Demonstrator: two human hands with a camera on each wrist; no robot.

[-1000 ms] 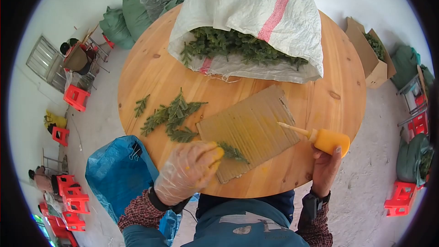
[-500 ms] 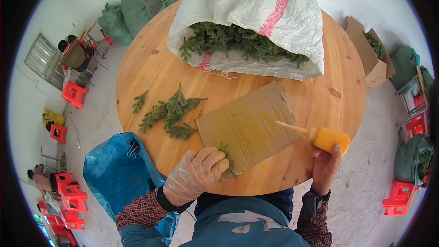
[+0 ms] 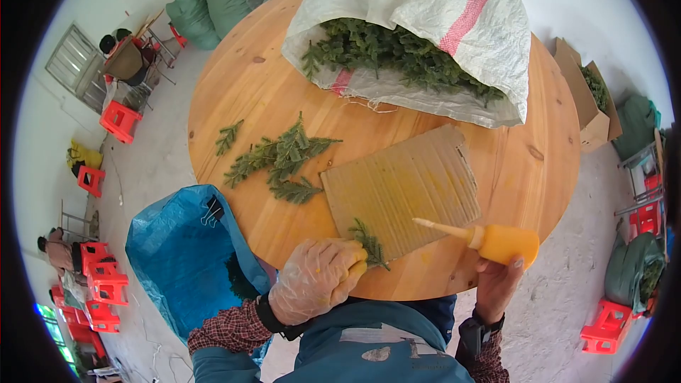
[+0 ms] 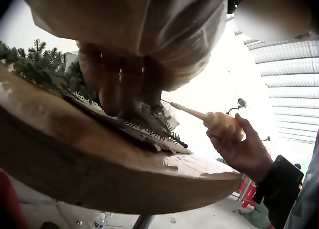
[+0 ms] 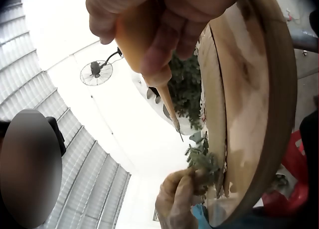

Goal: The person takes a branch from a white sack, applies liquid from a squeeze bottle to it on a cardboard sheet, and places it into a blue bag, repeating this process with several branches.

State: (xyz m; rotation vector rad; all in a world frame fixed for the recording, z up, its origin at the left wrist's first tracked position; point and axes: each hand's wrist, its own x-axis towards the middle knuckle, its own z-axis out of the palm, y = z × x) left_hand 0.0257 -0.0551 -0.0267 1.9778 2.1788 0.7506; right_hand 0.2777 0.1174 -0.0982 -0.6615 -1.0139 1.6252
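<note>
Green sprig [image 3: 371, 245] (bottle [image 3: 508, 245] held apart) crosses the cardboard's [image 3: 406, 191] edge.

Stuffed green sacks [image 3: 227, 4], red stools [image 3: 120, 121] and a round table [image 3: 237, 92] suggest a workshop.

Smooth plastic bottle [image 3: 509, 245], matt ridged cardboard [image 3: 404, 191], smooth wooden table [image 3: 248, 92]

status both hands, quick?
Left hand: closed, pinching a green sprig.
Right hand: closed, holding the orange bottle with a long nozzle.
</note>
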